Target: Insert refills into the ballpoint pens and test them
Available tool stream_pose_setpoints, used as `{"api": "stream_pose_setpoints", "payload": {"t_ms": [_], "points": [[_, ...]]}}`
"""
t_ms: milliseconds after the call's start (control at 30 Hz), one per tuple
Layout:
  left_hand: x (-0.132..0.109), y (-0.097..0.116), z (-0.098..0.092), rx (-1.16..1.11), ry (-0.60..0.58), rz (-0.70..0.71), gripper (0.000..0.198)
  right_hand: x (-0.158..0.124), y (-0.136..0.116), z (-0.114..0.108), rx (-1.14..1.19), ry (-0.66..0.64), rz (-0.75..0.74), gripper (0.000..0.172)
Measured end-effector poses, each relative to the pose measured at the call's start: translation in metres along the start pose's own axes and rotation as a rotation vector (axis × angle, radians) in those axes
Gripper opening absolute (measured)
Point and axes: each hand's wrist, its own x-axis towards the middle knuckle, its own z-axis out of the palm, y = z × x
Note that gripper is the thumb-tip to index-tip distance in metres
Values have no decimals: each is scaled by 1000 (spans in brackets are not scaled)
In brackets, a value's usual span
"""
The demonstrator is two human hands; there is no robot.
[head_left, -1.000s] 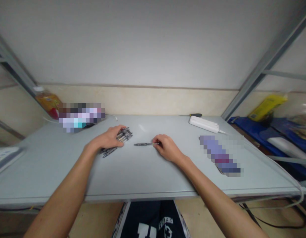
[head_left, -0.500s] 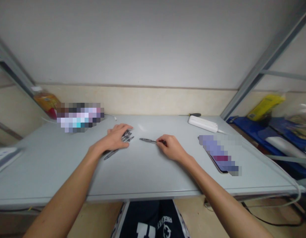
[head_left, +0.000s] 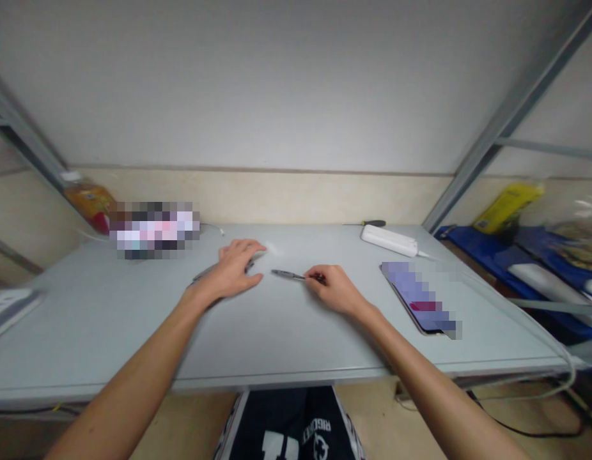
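My right hand (head_left: pixel 332 287) pinches a dark pen (head_left: pixel 289 275) near one end. Its other end points left, just above or on the desk; which of these I cannot tell. To the left, my left hand (head_left: pixel 238 268) is low over the desk with its thumb and fingers spread apart. Several dark pens (head_left: pixel 203 273) lie under and behind this hand, mostly covered by the palm and wrist. A small gap separates the left thumb and fingertips from the pen in my right hand.
A phone (head_left: pixel 415 300) lies right of my hands, partly pixelated. Behind it are a white power strip (head_left: pixel 389 240) with a cable and a screwdriver (head_left: pixel 375 223). At the back left stand a bottle (head_left: pixel 89 199) and a pixelated object (head_left: pixel 155 231). The desk (head_left: pixel 277 338) ends near my lap.
My left hand has shifted right and its fingers have opened out. The pens that showed between its fingers are now mostly behind and beneath it. My right hand keeps its pen almost in place.
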Motion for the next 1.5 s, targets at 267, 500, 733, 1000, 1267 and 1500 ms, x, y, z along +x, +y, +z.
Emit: {"api": "stream_pose_setpoints", "payload": {"t_ms": [267, 500, 733, 1000, 1267, 1500], "points": [[3, 62, 22, 314, 62, 396, 27, -2, 1, -13, 483, -168, 255, 21], [4, 78, 31, 378, 31, 431, 12, -9, -11, -21, 12, -407, 126, 10], [21, 87, 40, 321, -5, 291, 22, -2, -19, 8, -345, -230, 315, 34], [40, 97, 47, 210, -173, -19, 25, -3, -10, 11, -706, -68, 216, 31], [43, 95, 42, 80, -166, 18, 21, -1, 0, 3, -791, -8, 186, 26], [33, 73, 45, -40, 62, 376, 28, -2, 8, -5, -775, -21, 223, 30]]}}
